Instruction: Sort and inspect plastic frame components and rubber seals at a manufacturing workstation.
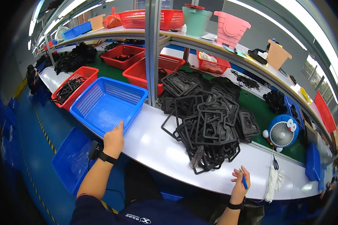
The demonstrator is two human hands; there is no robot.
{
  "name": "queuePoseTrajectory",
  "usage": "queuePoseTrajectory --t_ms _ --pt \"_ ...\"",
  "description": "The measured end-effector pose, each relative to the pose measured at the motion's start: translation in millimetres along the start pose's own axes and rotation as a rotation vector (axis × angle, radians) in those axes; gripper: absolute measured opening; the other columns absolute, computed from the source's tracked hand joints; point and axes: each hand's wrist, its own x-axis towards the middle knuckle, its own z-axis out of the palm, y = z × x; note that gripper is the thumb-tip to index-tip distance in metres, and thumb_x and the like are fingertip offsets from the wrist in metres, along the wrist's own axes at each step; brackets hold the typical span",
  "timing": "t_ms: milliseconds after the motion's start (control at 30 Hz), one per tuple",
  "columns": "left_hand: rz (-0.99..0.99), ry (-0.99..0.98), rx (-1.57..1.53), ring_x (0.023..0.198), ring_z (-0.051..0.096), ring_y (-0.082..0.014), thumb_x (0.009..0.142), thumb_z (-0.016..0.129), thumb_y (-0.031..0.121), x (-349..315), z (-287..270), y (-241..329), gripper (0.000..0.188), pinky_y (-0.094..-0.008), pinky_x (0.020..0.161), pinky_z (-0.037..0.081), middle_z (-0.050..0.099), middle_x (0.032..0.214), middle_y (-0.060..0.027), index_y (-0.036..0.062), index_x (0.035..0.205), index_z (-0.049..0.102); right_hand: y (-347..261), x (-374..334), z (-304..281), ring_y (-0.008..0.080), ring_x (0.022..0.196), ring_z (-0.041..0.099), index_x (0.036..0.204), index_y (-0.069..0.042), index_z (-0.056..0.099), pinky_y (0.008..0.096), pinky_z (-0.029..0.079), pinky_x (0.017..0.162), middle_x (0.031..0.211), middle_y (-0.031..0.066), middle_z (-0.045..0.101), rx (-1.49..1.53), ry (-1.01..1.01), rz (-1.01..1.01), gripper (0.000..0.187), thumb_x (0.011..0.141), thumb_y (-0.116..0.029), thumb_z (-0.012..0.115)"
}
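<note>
My left hand (113, 141) is at the near corner of an empty blue plastic basket (109, 101), its fingers closed over the rim with one finger along the edge. The basket sits at the left of the white worktop, partly over its front edge. My right hand (239, 186) is above the front edge of the worktop, its fingers curled around a slim blue pen-like tool (244, 182). Between my hands and farther back lies a tangled heap of black rectangular frames (214, 120), apparently plastic or rubber. The heap touches neither hand.
Red baskets (77, 84) of black parts stand beyond and left of the blue one. A metal post (152, 52) rises behind it. A blue fan (283, 131), scissors (275, 163) and white gloves (276, 180) are at right. Below left is a blue bin (73, 159).
</note>
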Motion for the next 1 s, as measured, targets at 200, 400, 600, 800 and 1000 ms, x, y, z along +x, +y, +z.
queuePoseTrajectory --t_ms 200,400,600,800,1000 --pt "-0.046 -0.033 0.037 0.061 0.064 -0.0317 0.076 0.057 -0.001 9.6 6.4 -8.2 0.064 -0.0405 0.057 0.052 0.064 0.078 -0.0150 0.0048 0.138 0.042 22.9 -28.2 30.4 0.0231 0.092 0.067 0.111 0.000 0.063 0.0306 0.052 0.077 0.094 0.0156 0.068 -0.189 -0.100 -0.205 0.020 0.093 -0.005 0.056" --pt "-0.065 -0.042 0.066 0.063 0.063 -0.0336 0.078 0.055 -0.002 13.9 7.6 -24.6 0.065 -0.0420 0.058 0.051 0.064 0.080 -0.0151 0.0104 0.140 0.042 37.1 -33.0 35.2 0.0377 0.110 0.058 0.089 0.001 0.059 0.0428 0.045 0.093 0.104 0.0196 0.066 -0.470 -0.051 -0.360 0.003 0.087 0.001 0.059" --pt "0.007 -0.033 0.029 0.065 0.062 -0.0360 0.081 0.052 -0.002 18.8 7.7 -60.8 0.062 -0.0432 0.058 0.050 0.063 0.082 -0.0159 0.0158 0.140 0.043 58.3 -23.4 38.4 0.0393 0.117 0.053 0.092 0.001 0.058 0.0439 0.042 0.097 0.109 0.0206 0.065 -0.480 0.042 -0.294 0.006 0.087 0.000 0.059" --pt "0.168 0.331 -0.092 0.089 0.056 -0.0372 0.077 0.068 0.005 28.1 -21.5 -8.9 0.046 -0.0512 0.099 0.035 0.061 0.087 -0.0129 0.0024 0.120 0.055 59.9 -20.6 34.1 0.0398 0.115 0.054 0.092 0.001 0.058 0.0448 0.042 0.097 0.109 0.0200 0.065 -0.533 0.057 -0.275 0.005 0.087 -0.001 0.058" --pt "0.304 0.005 -1.009 0.067 0.057 -0.0315 0.083 0.057 -0.004 9.3 -32.6 121.4 0.018 -0.0390 0.059 0.047 0.056 0.071 -0.0149 0.0025 0.098 0.065 63.3 -18.1 37.5 0.0411 0.115 0.054 0.095 -0.001 0.061 0.0456 0.043 0.096 0.110 0.0201 0.065 -0.685 0.050 -0.358 0.010 0.085 0.000 0.059"
